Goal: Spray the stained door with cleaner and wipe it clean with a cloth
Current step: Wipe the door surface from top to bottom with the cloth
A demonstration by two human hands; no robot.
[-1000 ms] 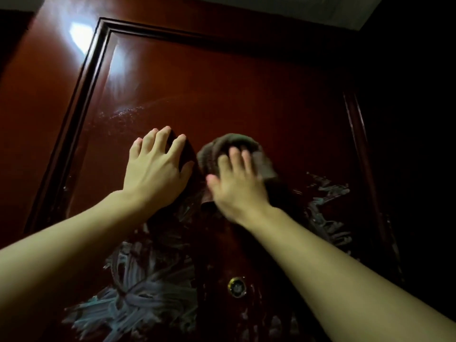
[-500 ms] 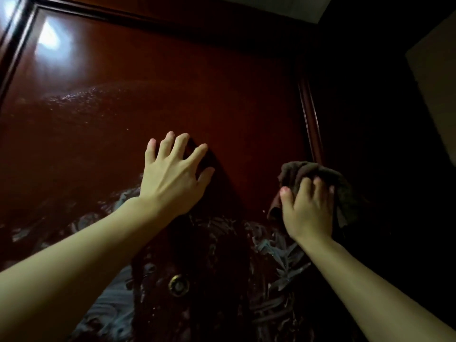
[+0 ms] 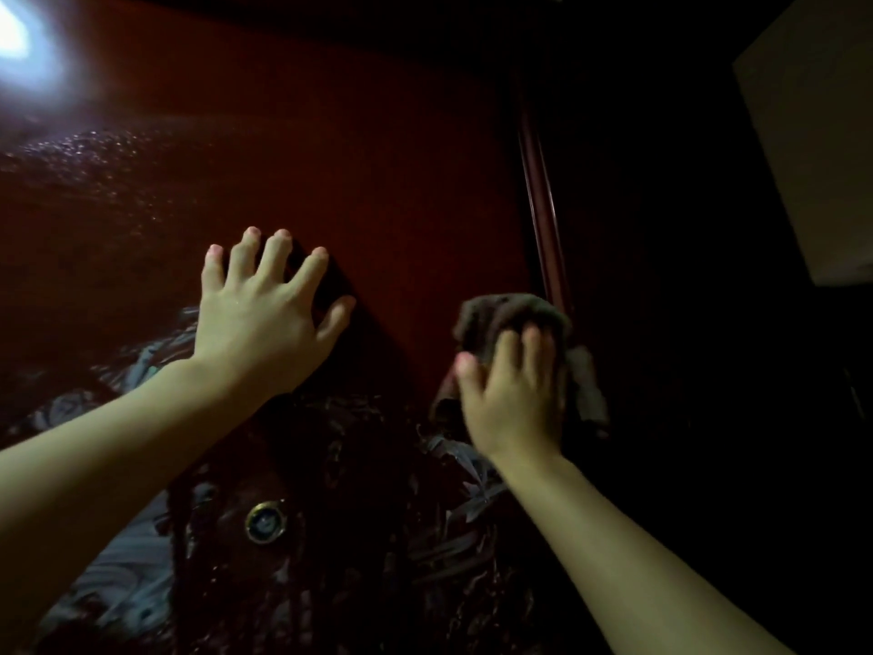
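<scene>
A dark red wooden door (image 3: pixel 368 148) fills the view, wet with fine droplets at upper left. Pale smeared stains (image 3: pixel 118 593) cover its lower part around a brass peephole (image 3: pixel 264 521). My left hand (image 3: pixel 264 319) lies flat on the panel with fingers spread. My right hand (image 3: pixel 515 394) presses a bunched brown cloth (image 3: pixel 510 314) against the door near the raised moulding (image 3: pixel 543 205) at the panel's right edge. More smears (image 3: pixel 467 479) show just below the cloth.
Right of the moulding the door frame and surroundings are very dark. A pale wall surface (image 3: pixel 817 148) shows at the far right. A bright light reflection (image 3: pixel 19 35) glares on the door at top left.
My right hand swept the cloth from the panel's middle to its right edge, then slightly down. The view shifted right. My left hand stayed flat on the door.
</scene>
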